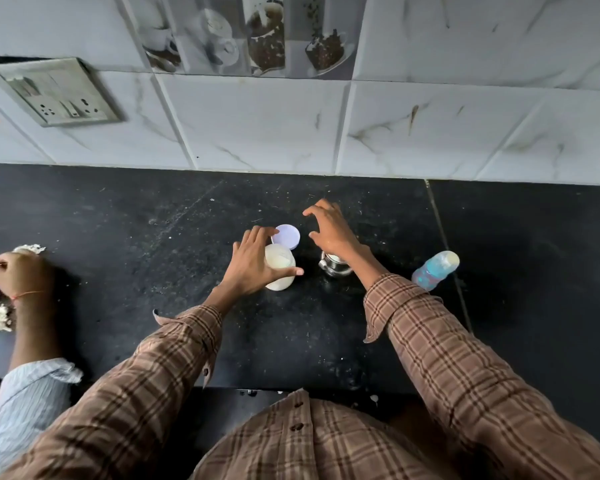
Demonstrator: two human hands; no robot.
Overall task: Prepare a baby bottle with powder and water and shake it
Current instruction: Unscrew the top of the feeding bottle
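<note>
The baby bottle (435,270) lies on its side on the black counter (118,237), pale cap end pointing up-right toward the wall, well right of the open powder jar (280,268) the left hand (257,263) grips, while the right hand (329,226) hovers spread, empty.
</note>
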